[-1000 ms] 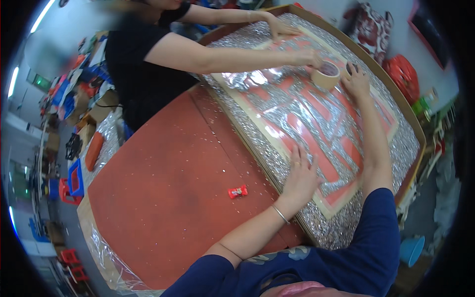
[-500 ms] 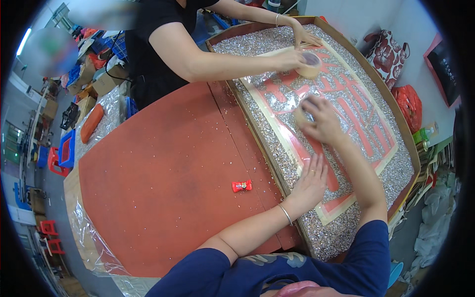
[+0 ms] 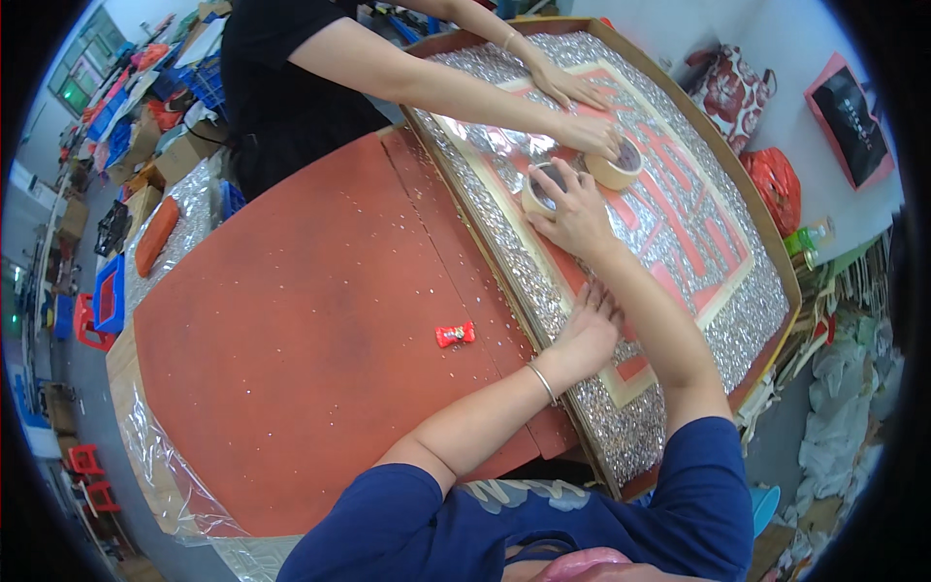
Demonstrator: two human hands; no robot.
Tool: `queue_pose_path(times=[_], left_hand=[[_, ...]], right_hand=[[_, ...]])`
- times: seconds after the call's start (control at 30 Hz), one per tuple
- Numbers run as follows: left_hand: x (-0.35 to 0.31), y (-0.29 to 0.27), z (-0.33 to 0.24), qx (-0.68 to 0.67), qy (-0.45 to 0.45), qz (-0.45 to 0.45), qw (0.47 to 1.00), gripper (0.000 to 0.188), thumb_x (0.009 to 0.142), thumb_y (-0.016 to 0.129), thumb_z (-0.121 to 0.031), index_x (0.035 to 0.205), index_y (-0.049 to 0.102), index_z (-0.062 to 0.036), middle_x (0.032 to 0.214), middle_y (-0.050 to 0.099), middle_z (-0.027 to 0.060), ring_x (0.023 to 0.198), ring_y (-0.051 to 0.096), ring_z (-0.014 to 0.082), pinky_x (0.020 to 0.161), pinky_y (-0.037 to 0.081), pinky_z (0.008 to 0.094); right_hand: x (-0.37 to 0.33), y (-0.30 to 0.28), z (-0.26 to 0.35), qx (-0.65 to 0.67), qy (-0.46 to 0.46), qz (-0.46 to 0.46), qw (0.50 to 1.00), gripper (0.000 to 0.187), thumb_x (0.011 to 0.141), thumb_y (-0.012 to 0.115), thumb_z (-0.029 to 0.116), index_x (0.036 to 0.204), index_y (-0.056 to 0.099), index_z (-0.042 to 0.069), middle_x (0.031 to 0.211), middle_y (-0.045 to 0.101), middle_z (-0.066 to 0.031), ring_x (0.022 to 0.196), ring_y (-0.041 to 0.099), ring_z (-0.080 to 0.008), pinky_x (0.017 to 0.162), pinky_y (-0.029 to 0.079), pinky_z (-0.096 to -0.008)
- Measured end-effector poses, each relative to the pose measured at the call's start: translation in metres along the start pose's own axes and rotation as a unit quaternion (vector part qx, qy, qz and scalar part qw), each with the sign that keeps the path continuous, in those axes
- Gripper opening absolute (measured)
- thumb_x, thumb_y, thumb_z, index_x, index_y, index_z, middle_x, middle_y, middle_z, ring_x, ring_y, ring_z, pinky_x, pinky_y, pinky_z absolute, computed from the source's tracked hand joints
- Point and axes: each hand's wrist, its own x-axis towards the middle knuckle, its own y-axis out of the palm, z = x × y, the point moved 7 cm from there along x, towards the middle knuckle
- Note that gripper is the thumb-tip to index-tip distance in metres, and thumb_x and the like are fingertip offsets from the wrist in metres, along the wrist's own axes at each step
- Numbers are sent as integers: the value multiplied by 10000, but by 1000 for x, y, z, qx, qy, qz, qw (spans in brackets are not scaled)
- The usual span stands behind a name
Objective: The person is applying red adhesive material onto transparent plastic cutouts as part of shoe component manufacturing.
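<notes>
A clear sheet with red cut-out shapes and a cream tape border [image 3: 626, 388] lies on a tray bed of glittering chips [image 3: 756, 310]. My right hand [image 3: 579, 215] grips a cream tape roll [image 3: 531, 202] from above, pressing it against the sheet. Nearer to me, my left hand [image 3: 590, 328] rests flat on the sheet's left part, fingers stretched out and partly behind my right forearm. Touching or nearly touching my roll is a second tape roll [image 3: 618, 177], held by a co-worker's hand [image 3: 590, 136]. That person's other hand [image 3: 572, 87] lies on the far part of the sheet.
A raised wooden rim [image 3: 773, 225] surrounds the chip bed. To its left is a red-brown board [image 3: 291, 339] with scattered chips and a small red wrapped packet [image 3: 455, 335]. A red plastic bag [image 3: 773, 189] and a flowered bag [image 3: 732, 97] stand beyond the right rim.
My right hand has slid its tape roll leftward over the sheet. The co-worker's roll has come nearer to me, beside mine. My left hand stays in place while the view shifts slightly.
</notes>
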Motion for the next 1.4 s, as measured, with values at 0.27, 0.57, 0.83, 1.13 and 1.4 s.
queue_pose_path(times=[0.27,0.57,0.83,1.13,1.4], left_hand=[[2,-3,-7,1,48,-94,994,499,849,513,-227,1278,452,22,1348,402,248,1289,333,410,1087,219,505],[3,2,-12,-106,91,-91,986,285,798,489,-110,1000,648,14,1056,619,191,1138,496,332,1086,236,480],[-2,-51,27,-277,-122,-199,932,125,691,535,21,804,577,-16,850,568,174,937,514,352,892,375,448],[-6,-60,20,-265,-73,-303,913,358,748,457,57,1104,472,29,994,486,200,1009,467,382,900,390,442],[0,-30,-8,-110,72,-51,990,385,828,587,-152,1147,507,49,1269,475,213,1127,466,367,977,371,432]], right_hand=[[-16,-36,-64,-127,53,6,990,460,726,674,303,1150,564,159,1129,556,-116,1032,539,-289,810,435,-429],[27,15,2,-49,14,20,998,674,708,706,410,1300,465,197,1265,460,-193,1003,532,-375,868,449,-427],[-37,-26,-10,-3,-26,62,998,665,697,721,340,1292,466,187,1308,410,-155,1038,488,-359,894,419,-446],[-192,-139,14,3,64,162,985,691,663,757,297,1280,476,165,1324,388,-175,1010,471,-375,865,435,-442],[-234,-155,-176,-193,247,51,948,704,711,677,426,1318,433,166,1271,446,-144,946,549,-380,800,483,-475]])
